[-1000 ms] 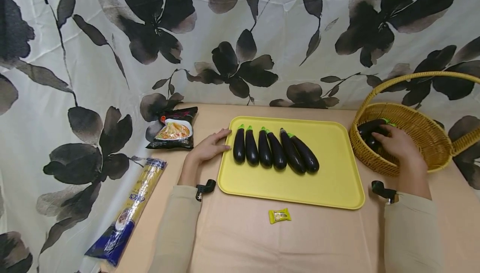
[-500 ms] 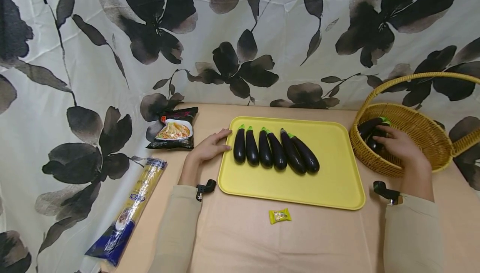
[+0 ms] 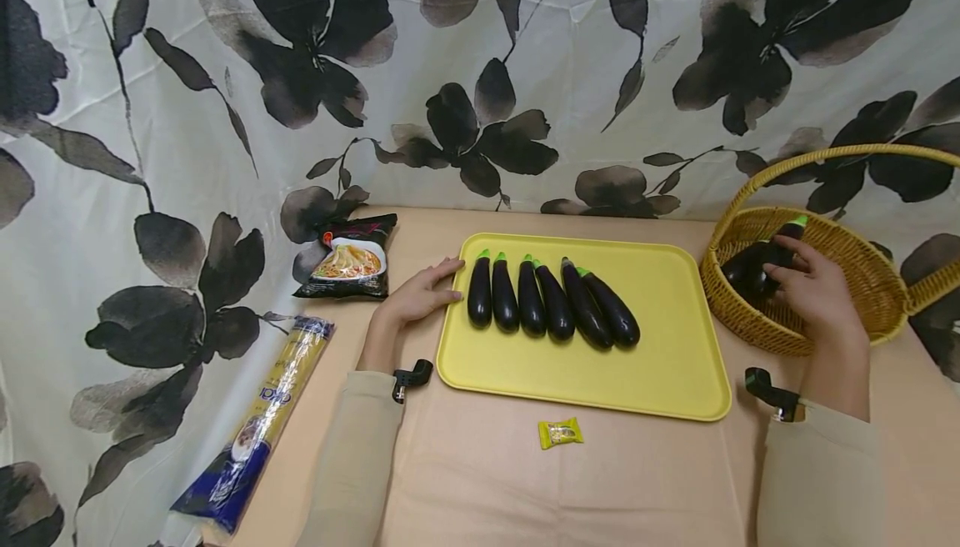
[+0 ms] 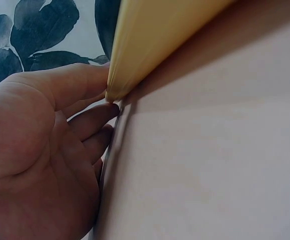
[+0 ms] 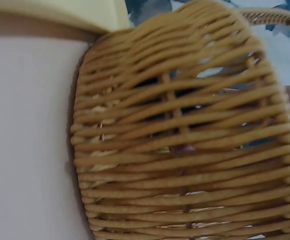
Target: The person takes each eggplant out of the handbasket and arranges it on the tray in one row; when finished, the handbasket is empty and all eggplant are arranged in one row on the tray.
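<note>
Inside the wicker basket at the right, my right hand grips an eggplant between thumb and fingers. Its green stem end points up toward the back. Another dark eggplant lies beside it at the basket's left wall. My left hand rests at the left edge of the yellow tray, its thumb and fingers touching the rim, as the left wrist view also shows. Several glossy eggplants lie side by side on the tray, stems toward the back. In the right wrist view, the basket's weave hides most of my hand.
A black noodle packet lies behind my left hand. A long pasta bag lies to the left of my left forearm. A small yellow wrapped candy sits in front of the tray. The basket's tall handle arches over its opening.
My right hand has shifted slightly right, and the eggplant in its grip has turned and risen, so the green stem now shows above the fingers. My left hand stays on the tray's edge.
</note>
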Action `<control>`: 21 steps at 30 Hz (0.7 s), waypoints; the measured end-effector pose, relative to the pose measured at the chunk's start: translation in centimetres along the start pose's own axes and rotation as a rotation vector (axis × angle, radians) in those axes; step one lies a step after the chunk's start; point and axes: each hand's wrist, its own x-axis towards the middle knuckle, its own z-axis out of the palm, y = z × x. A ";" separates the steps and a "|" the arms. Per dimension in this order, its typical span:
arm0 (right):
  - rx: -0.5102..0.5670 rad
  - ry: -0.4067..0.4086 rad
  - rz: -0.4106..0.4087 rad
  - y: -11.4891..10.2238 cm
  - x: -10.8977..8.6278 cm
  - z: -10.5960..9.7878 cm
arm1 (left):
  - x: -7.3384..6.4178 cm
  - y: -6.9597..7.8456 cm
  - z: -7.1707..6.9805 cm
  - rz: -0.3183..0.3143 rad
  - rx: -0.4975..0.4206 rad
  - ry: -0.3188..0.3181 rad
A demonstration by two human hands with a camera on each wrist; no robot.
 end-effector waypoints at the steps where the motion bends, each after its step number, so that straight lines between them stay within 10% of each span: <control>1: 0.022 0.034 0.004 -0.2 -0.2 0.1 | 0.0 0.0 0.0 0.000 0.000 0.000; 9: 0.138 0.204 0.004 -2.8 -2.2 -0.1 | -0.2 0.0 0.0 0.001 0.021 0.008; 21: 0.126 0.108 -0.137 -3.5 -3.2 0.2 | -0.1 -0.1 -0.1 0.013 0.024 0.002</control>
